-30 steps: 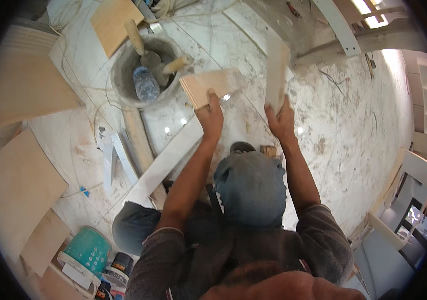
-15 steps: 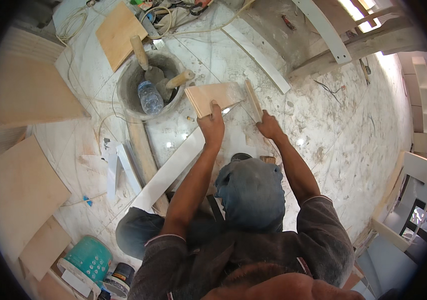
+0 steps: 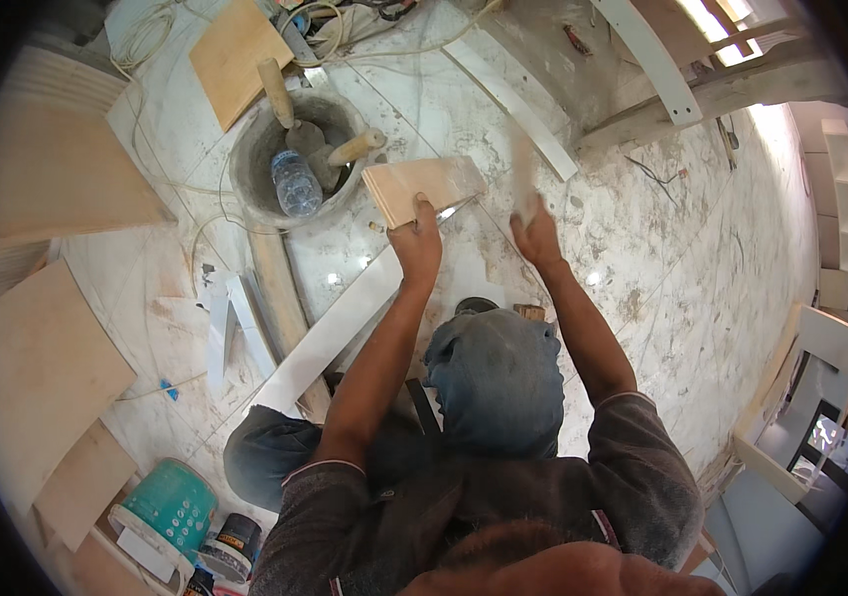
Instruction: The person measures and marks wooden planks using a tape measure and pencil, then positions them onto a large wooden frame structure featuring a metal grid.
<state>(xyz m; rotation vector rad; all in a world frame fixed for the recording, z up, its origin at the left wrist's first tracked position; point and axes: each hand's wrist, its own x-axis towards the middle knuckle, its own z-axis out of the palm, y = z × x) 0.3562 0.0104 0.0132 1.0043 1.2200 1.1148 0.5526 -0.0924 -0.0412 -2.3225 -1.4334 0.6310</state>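
My left hand (image 3: 418, 246) grips the near left edge of a small stack of light plywood pieces (image 3: 432, 183), its thumb lying on top. The stack's far right end looks dusty and whitish. To the right of it, my right hand (image 3: 538, 241) is closed around a narrow wooden strip (image 3: 523, 174), which points away from me. Motion blurs the strip, and a gap separates it from the plywood. A long white board (image 3: 340, 323) runs diagonally below my left forearm.
A round mortar bucket (image 3: 242, 164) at the far left holds a plastic bottle (image 3: 297, 184) and wooden-handled trowels (image 3: 354, 147). Plywood sheets (image 3: 37, 368) lean along the left side, near a green bucket (image 3: 174, 507). Another white strip (image 3: 513, 107) lies on the dusty tiles beyond my hands.
The wooden strip in my right hand has swung from a leftward tilt to nearly straight ahead, away from the plywood. My left hand and the stack have barely shifted.
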